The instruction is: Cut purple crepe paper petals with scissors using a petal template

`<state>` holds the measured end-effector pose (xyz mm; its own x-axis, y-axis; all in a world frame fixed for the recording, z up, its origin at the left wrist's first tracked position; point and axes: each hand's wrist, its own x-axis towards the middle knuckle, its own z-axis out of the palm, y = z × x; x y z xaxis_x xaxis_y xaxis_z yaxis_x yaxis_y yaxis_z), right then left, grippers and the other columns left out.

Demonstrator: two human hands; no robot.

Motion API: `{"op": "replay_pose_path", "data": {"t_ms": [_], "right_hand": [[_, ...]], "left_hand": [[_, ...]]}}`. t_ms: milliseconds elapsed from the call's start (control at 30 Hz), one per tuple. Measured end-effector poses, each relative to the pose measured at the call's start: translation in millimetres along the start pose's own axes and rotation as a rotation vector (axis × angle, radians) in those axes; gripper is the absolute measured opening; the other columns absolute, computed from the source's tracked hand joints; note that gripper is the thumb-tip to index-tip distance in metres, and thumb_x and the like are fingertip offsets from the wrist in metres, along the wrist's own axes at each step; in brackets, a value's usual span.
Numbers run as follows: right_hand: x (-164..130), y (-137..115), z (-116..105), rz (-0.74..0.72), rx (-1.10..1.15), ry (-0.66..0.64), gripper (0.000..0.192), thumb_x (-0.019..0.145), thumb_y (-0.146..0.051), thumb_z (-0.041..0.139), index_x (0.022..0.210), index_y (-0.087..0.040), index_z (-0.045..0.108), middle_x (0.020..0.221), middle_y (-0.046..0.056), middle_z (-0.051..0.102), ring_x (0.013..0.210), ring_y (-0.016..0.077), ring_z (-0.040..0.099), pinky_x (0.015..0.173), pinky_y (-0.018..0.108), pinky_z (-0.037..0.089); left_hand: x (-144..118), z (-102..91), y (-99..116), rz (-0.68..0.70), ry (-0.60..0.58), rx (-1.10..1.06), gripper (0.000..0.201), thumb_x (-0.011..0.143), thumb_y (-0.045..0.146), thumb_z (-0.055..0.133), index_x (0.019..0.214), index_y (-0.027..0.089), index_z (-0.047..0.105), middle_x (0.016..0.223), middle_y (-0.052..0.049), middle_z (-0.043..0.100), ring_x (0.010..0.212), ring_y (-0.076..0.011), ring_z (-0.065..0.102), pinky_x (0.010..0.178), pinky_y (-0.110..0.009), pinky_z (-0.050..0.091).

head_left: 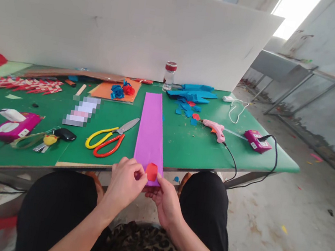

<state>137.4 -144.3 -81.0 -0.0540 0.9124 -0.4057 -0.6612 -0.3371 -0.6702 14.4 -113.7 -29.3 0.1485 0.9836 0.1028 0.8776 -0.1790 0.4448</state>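
Now left hand (127, 180) pinches red scrap (151, 172), right hand (167, 197) clasps purple strip (151, 131): both look light, easily creased, best held by edges.

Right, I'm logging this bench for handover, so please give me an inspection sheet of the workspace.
Surface: green tabletop, partly covered.
Job's things: purple strip, near end past the table edge; red piece on that end.
Clutter: scissors left of the strip; blue paper and pink glue gun right; lidded jar beyond.
Hands: left hand at the red piece's left edge, grip unclear; right hand holds the strip's near right corner.
Cables: black cord from the glue gun drops past the edge; white cord looped farther back.
Surroundings: white board behind the table; floor with coloured scraps.
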Motion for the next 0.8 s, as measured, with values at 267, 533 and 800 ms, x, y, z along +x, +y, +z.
{"op": "replay_pose_path", "data": {"t_ms": [267, 533, 800], "right_hand": [[8, -4, -12, -0.111, -0.081, 0.077, 0.031, 0.073, -0.049, 0.07, 0.072, -0.018, 0.067, 0.066, 0.0, 0.066, 0.055, 0.0146, 0.054, 0.053, 0.026, 0.043], [4, -15, -11, -0.093, -0.136, -0.012, 0.025, 0.073, -0.043, 0.068, 0.073, -0.018, 0.066, 0.061, 0.0, 0.065, 0.049, 0.013, 0.053, 0.051, 0.026, 0.041], [2, -18, -7, -0.12, -0.209, -0.035, 0.026, 0.07, -0.041, 0.073, 0.072, -0.016, 0.066, 0.061, 0.0, 0.065, 0.049, 0.0111, 0.053, 0.055, 0.025, 0.044]], "left_hand": [[-10, 4.9, 3, 0.055, 0.051, 0.048, 0.02, 0.079, 0.019, 0.058, 0.059, 0.021, 0.059, 0.07, -0.001, 0.063, 0.082, -0.0219, 0.051, 0.071, -0.035, 0.03], [-9, 8.7, 7, 0.091, 0.057, 0.094, 0.019, 0.078, 0.019, 0.06, 0.059, 0.02, 0.059, 0.07, -0.001, 0.062, 0.082, -0.0223, 0.051, 0.07, -0.036, 0.029], [-10, 10.2, 7, 0.065, 0.053, 0.074, 0.02, 0.078, 0.018, 0.059, 0.058, 0.02, 0.057, 0.069, -0.001, 0.061, 0.082, -0.0218, 0.051, 0.071, -0.037, 0.03]]}}
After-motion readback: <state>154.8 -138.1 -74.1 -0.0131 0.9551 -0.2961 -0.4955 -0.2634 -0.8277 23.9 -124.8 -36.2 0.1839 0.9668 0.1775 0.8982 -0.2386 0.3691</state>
